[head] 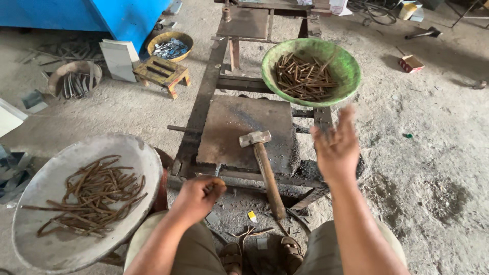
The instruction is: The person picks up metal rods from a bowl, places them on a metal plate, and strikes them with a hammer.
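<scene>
My left hand [199,195] is closed in a loose fist near the front edge of a rusty steel plate [239,127]; a small rusty piece may sit in it, but I cannot make it out. My right hand [336,147] is raised, blurred, fingers spread and empty, just below a green bowl [346,76] of rusty rods [303,76]. A hammer [262,163] lies on the plate, head up, wooden handle pointing toward me. At my left a grey pan [76,244] holds several bent rusty rods [94,196].
The plate rests on a rusty steel frame [204,97]. Behind stand a small wooden stool [162,74], a yellow bowl of metal pieces [170,46], a round pan of metal strips [75,79] and a blue cabinet [122,18]. My sandalled feet [260,254] rest on dusty concrete.
</scene>
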